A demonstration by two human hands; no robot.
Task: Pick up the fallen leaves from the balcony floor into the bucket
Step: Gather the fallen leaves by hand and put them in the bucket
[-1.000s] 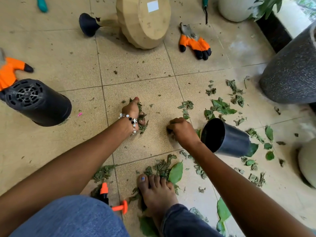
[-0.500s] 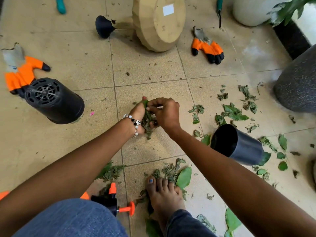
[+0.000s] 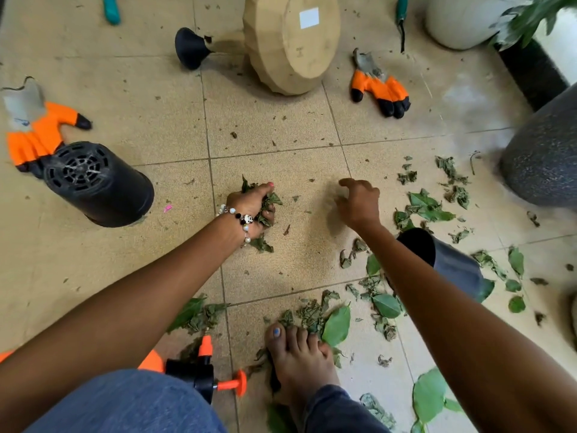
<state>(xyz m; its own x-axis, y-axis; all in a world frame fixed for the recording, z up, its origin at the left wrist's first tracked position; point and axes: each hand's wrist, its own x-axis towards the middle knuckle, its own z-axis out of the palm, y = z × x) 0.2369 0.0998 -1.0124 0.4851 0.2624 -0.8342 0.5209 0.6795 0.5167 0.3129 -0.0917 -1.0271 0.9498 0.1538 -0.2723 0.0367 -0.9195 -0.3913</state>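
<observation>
Two black pots lie tipped on the balcony floor (image 3: 281, 126). Far left: an orange glove (image 3: 37, 132) touching the larger pot (image 3: 100, 185), whose vented base faces us; no leaves near it.

Centre-left: left hand (image 3: 249, 203), beaded bracelet at the wrist, fingers curled tight round a bunch of leaves (image 3: 268, 204), knuckles low over the tile. A few bits poke out above and below the fist.

Centre-right: right hand (image 3: 359, 203) blurred with motion, fingers loosely spread, holding nothing, hovering just beside the scattered leaves (image 3: 424, 207) to its right.

Right: the smaller black bucket (image 3: 449, 267) on its side, mouth turned toward the person, partly hidden behind the right forearm. I can't see into it. Leaves lie all round it, and more by the bare foot (image 3: 299, 360) and near the orange-nozzled sprayer (image 3: 203, 370).

Step in hand, as I read it: gathering, with one handful collected in the left hand and not yet delivered. Next move likely calls for carrying that bunch across to the bucket's mouth and pushing it well inside, since a bucket lying sideways could spill it back. Much of the floor remains to be cleared.
</observation>
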